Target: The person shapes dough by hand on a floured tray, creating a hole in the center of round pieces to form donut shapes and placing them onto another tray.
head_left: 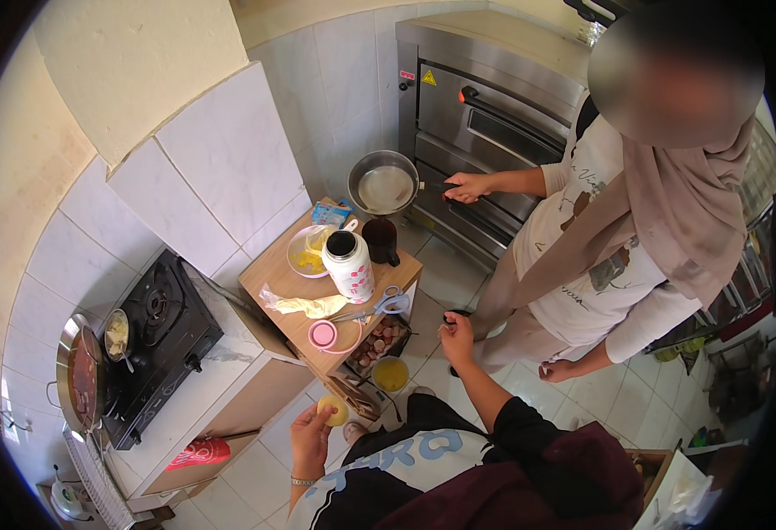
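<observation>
My left hand is raised in front of my chest and holds a small pale yellow round thing at its fingertips. My right hand reaches forward over the tiled floor with its fingers curled. A small dark thing sits at its tips, and I cannot tell if it is gripped. Just left of that hand stands a low wooden table. A second person stands at the right, and one of their hands holds the handle of a metal pan near the oven.
The table holds a white dotted flask, dark mug, bowl of yellow food, scissors, pink lid and plastic bag. Below are an egg tray and yellow bowl. A black gas stove stands left and a steel oven behind.
</observation>
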Demonstrator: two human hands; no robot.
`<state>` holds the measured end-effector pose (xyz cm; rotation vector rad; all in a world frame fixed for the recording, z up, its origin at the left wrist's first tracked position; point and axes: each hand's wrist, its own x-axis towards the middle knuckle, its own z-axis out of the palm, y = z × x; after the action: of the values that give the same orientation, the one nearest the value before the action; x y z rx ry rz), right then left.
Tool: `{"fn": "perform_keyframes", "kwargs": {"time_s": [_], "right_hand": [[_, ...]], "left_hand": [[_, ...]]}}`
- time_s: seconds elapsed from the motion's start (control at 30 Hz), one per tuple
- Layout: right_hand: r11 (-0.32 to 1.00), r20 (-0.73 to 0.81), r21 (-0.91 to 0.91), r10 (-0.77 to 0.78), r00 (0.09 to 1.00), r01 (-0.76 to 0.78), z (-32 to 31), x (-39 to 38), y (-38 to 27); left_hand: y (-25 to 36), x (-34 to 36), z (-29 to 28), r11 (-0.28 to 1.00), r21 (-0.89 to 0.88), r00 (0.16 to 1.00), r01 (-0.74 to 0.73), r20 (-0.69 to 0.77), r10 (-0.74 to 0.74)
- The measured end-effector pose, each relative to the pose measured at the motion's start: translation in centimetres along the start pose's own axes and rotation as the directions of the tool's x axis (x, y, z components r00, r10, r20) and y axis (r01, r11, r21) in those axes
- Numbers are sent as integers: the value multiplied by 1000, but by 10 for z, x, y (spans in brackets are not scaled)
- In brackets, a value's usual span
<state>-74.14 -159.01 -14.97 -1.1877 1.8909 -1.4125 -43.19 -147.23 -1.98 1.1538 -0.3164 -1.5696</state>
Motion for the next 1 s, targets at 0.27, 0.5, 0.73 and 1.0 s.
{"fn": "perform_keyframes", "kwargs": {"time_s": [0.27, 0.5, 0.73, 1.0], "right_hand": [[999, -9, -14, -50, 999, 50, 0, 8, 4], [939, 401, 345, -137, 906, -10, 8, -43, -65], [878, 993, 96, -120, -21, -469, 24, -133, -167], [984, 940, 113, -152, -304, -141, 60, -231, -217]], "left_hand": [[0, 3, 8, 1000, 21, 1000, -6, -27, 7], [1, -20, 11, 995, 89, 989, -51, -136, 63], [-28, -70, 11, 972, -134, 973, -195, -154, 174], [-33, -171, -68, 910, -124, 861, -396, -395, 321]]}}
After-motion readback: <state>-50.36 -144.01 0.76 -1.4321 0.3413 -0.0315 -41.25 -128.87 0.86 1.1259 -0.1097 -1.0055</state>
